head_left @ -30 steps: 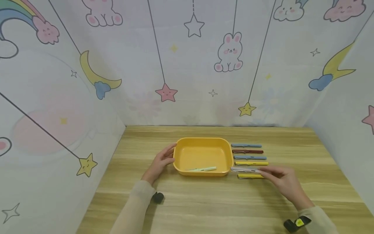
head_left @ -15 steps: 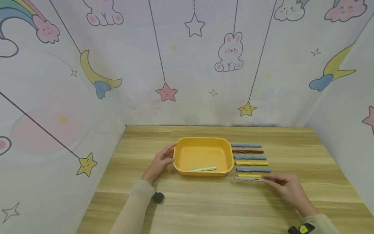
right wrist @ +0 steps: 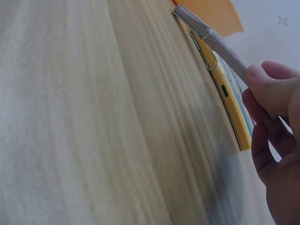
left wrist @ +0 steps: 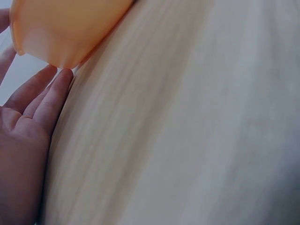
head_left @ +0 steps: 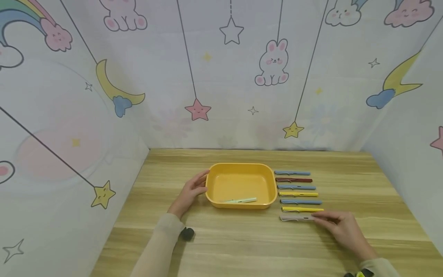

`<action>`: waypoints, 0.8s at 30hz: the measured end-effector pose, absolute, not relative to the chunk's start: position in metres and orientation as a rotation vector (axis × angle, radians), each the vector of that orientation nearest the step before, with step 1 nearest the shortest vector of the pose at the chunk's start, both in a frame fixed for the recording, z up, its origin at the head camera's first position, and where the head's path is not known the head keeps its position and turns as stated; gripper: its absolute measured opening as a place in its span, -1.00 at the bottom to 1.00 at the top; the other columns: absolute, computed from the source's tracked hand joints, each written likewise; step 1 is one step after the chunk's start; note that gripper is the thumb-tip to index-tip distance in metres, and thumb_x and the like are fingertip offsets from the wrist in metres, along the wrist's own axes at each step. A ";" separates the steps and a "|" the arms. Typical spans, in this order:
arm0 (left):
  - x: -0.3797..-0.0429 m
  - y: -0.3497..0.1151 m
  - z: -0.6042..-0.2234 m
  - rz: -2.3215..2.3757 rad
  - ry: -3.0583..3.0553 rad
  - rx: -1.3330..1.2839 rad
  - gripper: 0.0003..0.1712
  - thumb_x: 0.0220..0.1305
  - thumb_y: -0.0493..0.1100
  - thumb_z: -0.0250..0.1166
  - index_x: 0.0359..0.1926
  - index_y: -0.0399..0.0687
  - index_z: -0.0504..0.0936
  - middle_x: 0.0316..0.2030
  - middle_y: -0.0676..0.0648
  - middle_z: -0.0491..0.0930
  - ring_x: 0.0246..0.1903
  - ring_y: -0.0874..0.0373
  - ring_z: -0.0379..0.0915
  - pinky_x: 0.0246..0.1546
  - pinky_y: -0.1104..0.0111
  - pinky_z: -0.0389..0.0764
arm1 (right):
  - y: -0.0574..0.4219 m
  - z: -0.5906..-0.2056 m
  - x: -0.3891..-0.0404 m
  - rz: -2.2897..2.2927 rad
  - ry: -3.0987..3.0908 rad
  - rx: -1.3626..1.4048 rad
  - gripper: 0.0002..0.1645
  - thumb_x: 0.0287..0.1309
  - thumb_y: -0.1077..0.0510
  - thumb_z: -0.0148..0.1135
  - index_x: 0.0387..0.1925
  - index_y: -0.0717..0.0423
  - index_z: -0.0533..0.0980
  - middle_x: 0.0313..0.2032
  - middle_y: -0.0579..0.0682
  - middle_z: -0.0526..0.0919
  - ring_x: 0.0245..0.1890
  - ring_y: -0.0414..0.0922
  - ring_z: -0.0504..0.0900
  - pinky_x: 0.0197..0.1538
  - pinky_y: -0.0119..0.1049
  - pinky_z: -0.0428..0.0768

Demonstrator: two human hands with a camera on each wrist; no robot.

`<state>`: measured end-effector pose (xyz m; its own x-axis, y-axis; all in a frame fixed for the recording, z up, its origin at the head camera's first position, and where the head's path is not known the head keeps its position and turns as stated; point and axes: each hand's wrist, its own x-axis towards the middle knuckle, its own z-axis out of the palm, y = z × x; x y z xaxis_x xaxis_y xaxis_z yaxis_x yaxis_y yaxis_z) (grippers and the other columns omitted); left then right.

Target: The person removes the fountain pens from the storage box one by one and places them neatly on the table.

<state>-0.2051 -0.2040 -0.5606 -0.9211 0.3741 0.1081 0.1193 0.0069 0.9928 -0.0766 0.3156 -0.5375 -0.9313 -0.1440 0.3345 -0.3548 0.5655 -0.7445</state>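
Note:
Between the thumb and fingertips of my right hand (head_left: 340,227) is a greyish-pink pen (head_left: 294,218) with a wire clip, held by its right end. In the right wrist view that pen slants above a yellow pen (right wrist: 229,98); whether it touches the table cannot be made out. My left hand (head_left: 187,194) rests against the left side of a yellow-orange tray (head_left: 238,182), fingers extended along its outer wall. Inside the tray, near its front wall, lies a pale green pen (head_left: 241,200).
Right of the tray, several pens lie in a column: a blue pen (head_left: 292,173) at the back, then a dark red pen (head_left: 294,180), more blue and yellow ones. They rest on a wood-grain table (head_left: 242,238) enclosed by a printed cloth (head_left: 221,77).
My right hand has carried the greyish-pink pen toward the front, from over the blue pen to in front of the nearest yellow one. The left hand and tray have stayed put.

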 end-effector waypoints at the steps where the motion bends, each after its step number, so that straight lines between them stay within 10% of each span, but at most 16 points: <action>1: -0.205 -0.204 -0.561 2.025 2.086 0.520 -0.27 0.49 -0.28 0.27 0.60 0.01 0.31 0.53 -0.27 0.31 0.45 -0.26 0.33 0.29 0.39 0.53 | 0.316 -0.539 -0.077 1.303 -2.558 0.421 -0.73 0.02 0.45 0.55 -0.23 0.14 0.82 -0.23 0.00 0.85 -0.19 -0.42 0.75 -0.19 -0.56 0.70; 24: -0.206 -0.204 -0.561 2.039 2.072 0.513 -0.28 0.48 -0.31 0.26 0.59 -0.02 0.32 0.52 -0.27 0.32 0.47 -0.24 0.31 0.32 0.39 0.50 | 0.323 -0.552 -0.080 0.890 -2.526 0.535 -0.55 -0.28 0.43 0.69 -0.30 -0.06 0.82 -0.31 -0.15 0.83 -0.28 -0.36 0.75 -0.09 -0.75 0.53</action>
<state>-0.2057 -0.2039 -0.5610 -0.9222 0.3720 0.1055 0.1116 -0.0052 0.9937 -0.0801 0.3230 -0.5521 -0.8434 -0.2170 0.4915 -0.4772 0.7228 -0.4998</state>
